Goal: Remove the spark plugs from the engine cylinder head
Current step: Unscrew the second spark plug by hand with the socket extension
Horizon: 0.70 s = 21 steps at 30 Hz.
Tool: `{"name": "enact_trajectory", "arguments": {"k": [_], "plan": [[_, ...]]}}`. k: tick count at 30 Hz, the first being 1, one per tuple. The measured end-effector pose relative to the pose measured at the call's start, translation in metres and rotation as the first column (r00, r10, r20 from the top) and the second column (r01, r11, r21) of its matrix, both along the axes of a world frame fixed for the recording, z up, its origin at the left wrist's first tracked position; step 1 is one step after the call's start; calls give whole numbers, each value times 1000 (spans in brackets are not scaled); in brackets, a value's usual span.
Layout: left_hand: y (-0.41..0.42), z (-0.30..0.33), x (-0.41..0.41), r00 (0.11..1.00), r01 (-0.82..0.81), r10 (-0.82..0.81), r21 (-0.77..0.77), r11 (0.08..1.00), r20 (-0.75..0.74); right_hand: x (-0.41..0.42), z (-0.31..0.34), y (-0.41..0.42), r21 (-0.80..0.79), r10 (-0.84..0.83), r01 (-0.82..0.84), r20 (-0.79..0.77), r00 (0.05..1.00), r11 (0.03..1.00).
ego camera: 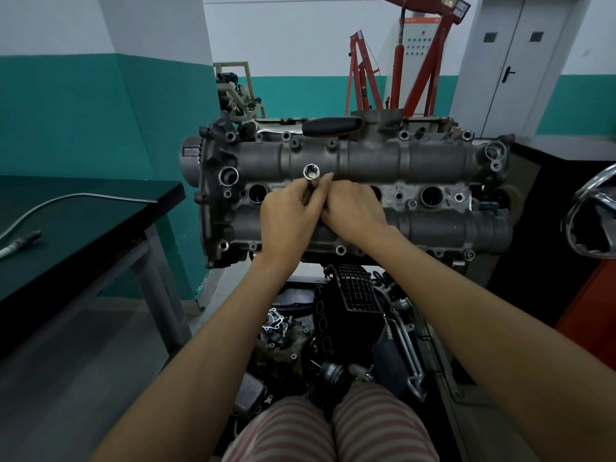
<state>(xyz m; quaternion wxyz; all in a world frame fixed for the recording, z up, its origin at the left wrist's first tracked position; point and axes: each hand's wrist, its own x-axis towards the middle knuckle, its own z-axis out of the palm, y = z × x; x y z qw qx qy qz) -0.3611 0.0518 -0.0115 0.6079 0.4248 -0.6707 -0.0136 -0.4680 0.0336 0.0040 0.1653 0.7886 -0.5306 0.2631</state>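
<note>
Both bare forearms reach up from the lower corners of the frame and meet at the centre, over the engine cylinder head [366, 161], which fills the middle of the frame with its long side running left to right.

The left hand [286, 221] lies back-up, its fingers curled round the shaft of a socket tool [311, 177]. The tool stands tilted, its open hexagonal mouth pointing up toward the camera just above the knuckles. The right hand [353, 211] presses in against the left from the right side, also back-up, with 1 fingertip reaching to just beside the tool's mouth. Its other fingers are tucked under and hidden, so I cannot tell whether they pinch the tool or merely rest against it.

The hands cover the middle of the head's row of plug wells. 1 open well [257, 193] shows left of the hands, and another [432, 196] shows to the right. No spark plug can be made out; the tool's lower end is hidden by the hands.

A ratchet handle [330, 126] lies along the head's far edge, above the hands. A dark table [83, 208] stands at left, a red hoist [413, 61] at upper centre.
</note>
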Motion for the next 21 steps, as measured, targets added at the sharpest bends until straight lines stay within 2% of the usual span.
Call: {"name": "enact_trajectory", "arguments": {"k": [5,17,21], "plan": [[2,-3,1,1000,-10,10,14,1000,-10,-2,0,2,-12,80,-79,77,994,997],[3,1,0,999,-36,37,-8,999,24,1,0,-2,11,-34,34,-5,999,999],[5,0,4,999,25,-25,12,1000,26,0,-2,-3,-21,26,-25,47,999,999]]}}
